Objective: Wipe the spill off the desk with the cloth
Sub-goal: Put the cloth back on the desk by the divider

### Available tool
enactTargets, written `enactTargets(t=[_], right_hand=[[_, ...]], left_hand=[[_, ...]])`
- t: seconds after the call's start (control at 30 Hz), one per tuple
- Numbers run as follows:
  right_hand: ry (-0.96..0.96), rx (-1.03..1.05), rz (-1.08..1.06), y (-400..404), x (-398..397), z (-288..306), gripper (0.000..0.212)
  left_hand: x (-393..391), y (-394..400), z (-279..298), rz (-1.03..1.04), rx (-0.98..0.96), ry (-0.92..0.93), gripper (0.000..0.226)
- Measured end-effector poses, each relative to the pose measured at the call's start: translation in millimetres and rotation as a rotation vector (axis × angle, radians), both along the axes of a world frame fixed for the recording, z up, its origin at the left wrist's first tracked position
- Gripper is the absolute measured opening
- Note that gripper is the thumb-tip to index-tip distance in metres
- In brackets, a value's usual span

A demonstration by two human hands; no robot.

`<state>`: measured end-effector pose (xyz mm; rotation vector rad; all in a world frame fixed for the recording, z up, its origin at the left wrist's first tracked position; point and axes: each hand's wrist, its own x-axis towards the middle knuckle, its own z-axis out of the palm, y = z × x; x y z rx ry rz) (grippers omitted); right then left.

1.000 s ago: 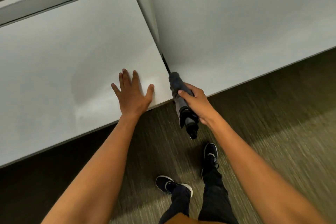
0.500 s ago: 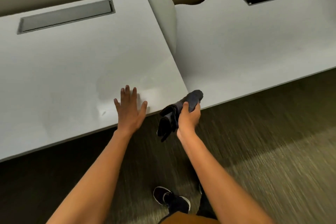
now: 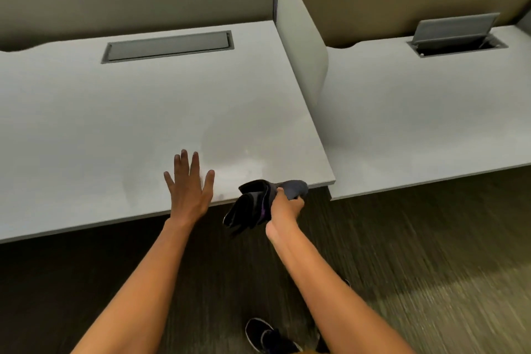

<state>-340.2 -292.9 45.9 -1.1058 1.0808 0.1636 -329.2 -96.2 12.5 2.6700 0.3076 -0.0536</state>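
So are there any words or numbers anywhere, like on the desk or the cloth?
None can be read.
The desk is plain grey, with no label.
The dark cloth in the right hand shows only a small purple patch, too blurred to tell if it is a tag.
The shoe shows no brand.

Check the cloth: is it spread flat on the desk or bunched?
Bunched. The dark cloth hangs crumpled from the right hand at the desk edge, not spread.

You had a divider panel point(image 3: 301, 46) between desks, a neighbouring desk point(image 3: 416, 123) right, its cable hatch point(image 3: 457, 34) propped open, carpet point(image 3: 431, 238) near.
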Motion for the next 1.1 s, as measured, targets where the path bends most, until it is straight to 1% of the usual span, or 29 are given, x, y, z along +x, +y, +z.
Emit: enactTargets(t=[0.13,0.2,0.23,0.3,0.43,0.57,0.63,0.8,0.9,1.1], right_hand=[[-0.13,0.237,0.128,5,-23,22,0.042],[-0.225,0.268,0.182,4,-23,37,0.038],[-0.27,0.249,0.2,3,-20,45,0.038],[-0.355,0.15,0.231,3,-10,59,0.04],[-0.515,-0.121,0.314,-1,15,75,0.046],[-0.575,-0.414,0.434,-4,42,77,0.051],[-0.597,-0.509,0.496,-4,55,77,0.054],[-0.661,-0.628,0.574,0,88,78,0.053],[-0.678,-0.653,0.591,2,112,77,0.051],[-0.705,-0.716,0.591,1,181,71,0.044]], left_hand=[[1,21,9,0.042,-0.008,-0.032,0.068],[4,27,15,0.04,-0.004,-0.042,0.069],[5,28,18,0.039,-0.004,-0.045,0.069],[6,30,27,0.037,-0.005,-0.06,0.07],[10,26,42,0.006,0.017,-0.094,0.073],[16,20,55,-0.012,0.028,-0.097,0.075],[19,18,60,-0.021,0.03,-0.101,0.076],[39,17,68,-0.061,0.06,-0.116,0.077],[59,15,67,-0.08,0.075,-0.116,0.078],[122,15,56,-0.108,0.089,-0.11,0.078]])
